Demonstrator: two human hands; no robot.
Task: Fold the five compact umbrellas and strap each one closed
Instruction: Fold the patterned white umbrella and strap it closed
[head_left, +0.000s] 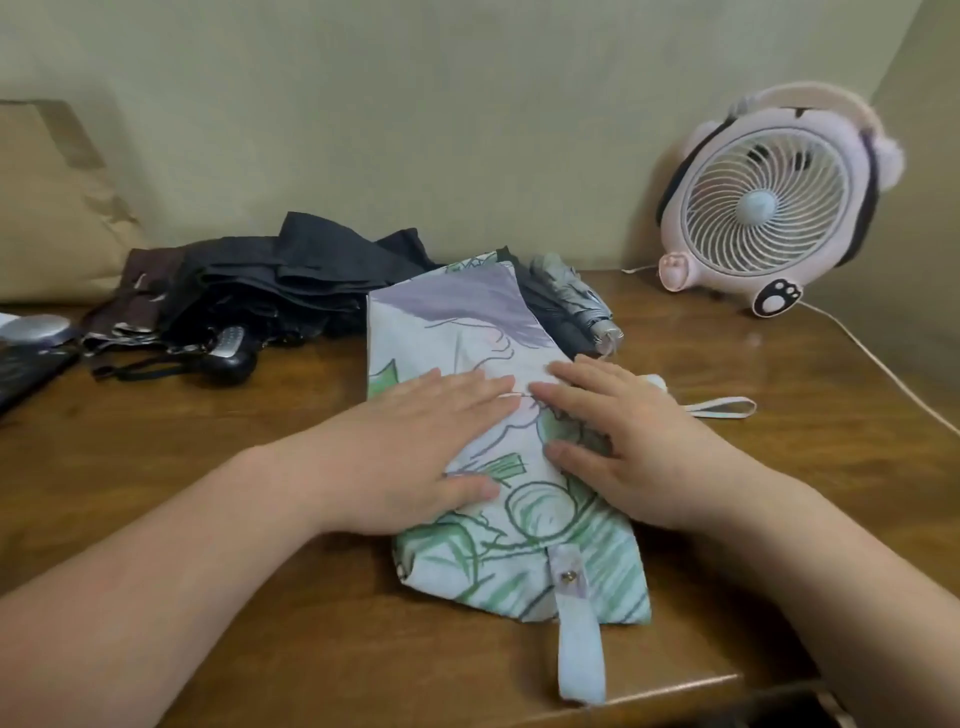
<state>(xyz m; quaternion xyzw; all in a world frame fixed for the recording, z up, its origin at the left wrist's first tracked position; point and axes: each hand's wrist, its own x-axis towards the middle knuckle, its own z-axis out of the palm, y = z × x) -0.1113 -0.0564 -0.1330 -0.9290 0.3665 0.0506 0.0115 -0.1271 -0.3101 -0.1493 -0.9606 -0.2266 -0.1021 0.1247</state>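
both hands lie flat and open on the printed umbrella (498, 415), which rests on the wooden table (260, 426) in front of the person; the left hand (415, 447) presses the left half of the canopy and the right hand (623, 436) the right half, and neither one grips anything. the fabric looks smoothed but not yet rolled. to do this step well, i think the palms should keep the pleats flat and all lying to one side, then roll the cloth tight toward the closing strap (579, 639), which hangs loose at the near end with its snap showing. behind, the dark umbrellas (270, 291) sit in a loose heap, seemingly not yet strapped, and a grey umbrella (576, 301) lies just beside.
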